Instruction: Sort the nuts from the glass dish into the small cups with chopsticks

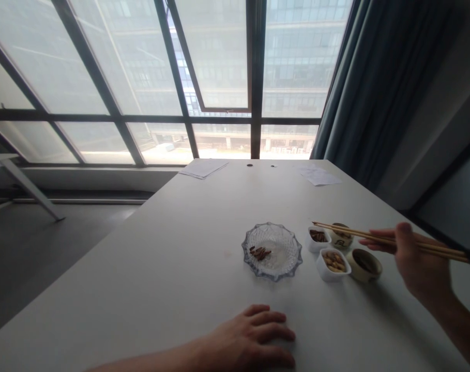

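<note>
My right hand [417,258] grips a pair of wooden chopsticks [359,233], their tips over a small white cup [309,243] of dark brown slender pieces [319,235]. Beside it a second white cup [330,275] holds tan nut-like pieces [334,261]. Two round ceramic cups stand close by: a far one [342,242] with dark markings and a near one [366,274] whose contents are too dark to make out. To their left is a scalloped clear glass dish [272,273] with several brown slender pieces [260,253] in it. My left hand [254,336] lies flat on the table, fingers spread, nearer than the dish.
The white table [172,258] reaches toward the windows. Papers [203,168] lie at its far left corner, and another sheet [320,175] at the far right. A dark curtain [368,93] hangs at right. Another table [2,159] stands at left.
</note>
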A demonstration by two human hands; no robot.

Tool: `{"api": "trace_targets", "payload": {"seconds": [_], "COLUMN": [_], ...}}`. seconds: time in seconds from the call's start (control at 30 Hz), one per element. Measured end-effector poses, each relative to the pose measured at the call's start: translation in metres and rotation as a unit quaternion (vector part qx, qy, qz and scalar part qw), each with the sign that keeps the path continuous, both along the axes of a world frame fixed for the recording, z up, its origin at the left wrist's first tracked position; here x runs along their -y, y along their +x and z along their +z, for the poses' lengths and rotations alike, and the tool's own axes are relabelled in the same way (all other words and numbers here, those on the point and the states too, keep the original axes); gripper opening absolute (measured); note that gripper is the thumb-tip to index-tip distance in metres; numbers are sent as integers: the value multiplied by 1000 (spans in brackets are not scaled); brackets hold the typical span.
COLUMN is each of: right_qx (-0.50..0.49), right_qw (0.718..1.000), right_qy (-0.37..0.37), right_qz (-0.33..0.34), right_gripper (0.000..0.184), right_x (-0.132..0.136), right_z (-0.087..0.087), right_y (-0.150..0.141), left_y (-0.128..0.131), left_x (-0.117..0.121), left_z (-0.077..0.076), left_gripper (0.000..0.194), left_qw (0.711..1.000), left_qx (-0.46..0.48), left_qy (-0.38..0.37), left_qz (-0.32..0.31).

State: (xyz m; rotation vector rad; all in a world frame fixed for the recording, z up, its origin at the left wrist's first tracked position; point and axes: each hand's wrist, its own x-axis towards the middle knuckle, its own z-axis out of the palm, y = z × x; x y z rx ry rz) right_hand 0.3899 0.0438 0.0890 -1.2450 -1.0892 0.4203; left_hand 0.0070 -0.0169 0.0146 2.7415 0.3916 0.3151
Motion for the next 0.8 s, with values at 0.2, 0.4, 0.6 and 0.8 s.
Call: {"api": "trace_targets", "payload": {"seconds": [0.2, 0.4, 0.6, 0.8], "right_qx": [-21, -22, 22, 72], "right_qw": [999, 999, 990, 950], "right_qy": [-28, -17, -25, -86], "right_qz": [35, 46, 140, 291], "right_gripper": [49, 40, 43, 47], "right_x": [-8, -7, 0, -9], "right_z": [-19, -11, -10, -22], "right_y": [6, 1, -26, -73], "left_y": [0, 1, 1, 0], "left_x": [-1, -1, 0, -1], "left_z": [4, 4, 2, -8], "left_gripper": [27, 25, 27, 23], "left_qw": [1000, 1000, 1000, 999], "left_qx": [-12, -17, 0, 21], "left_qy": [-3, 1, 0, 27], "left_qz": [-5, -3, 3, 6]}}
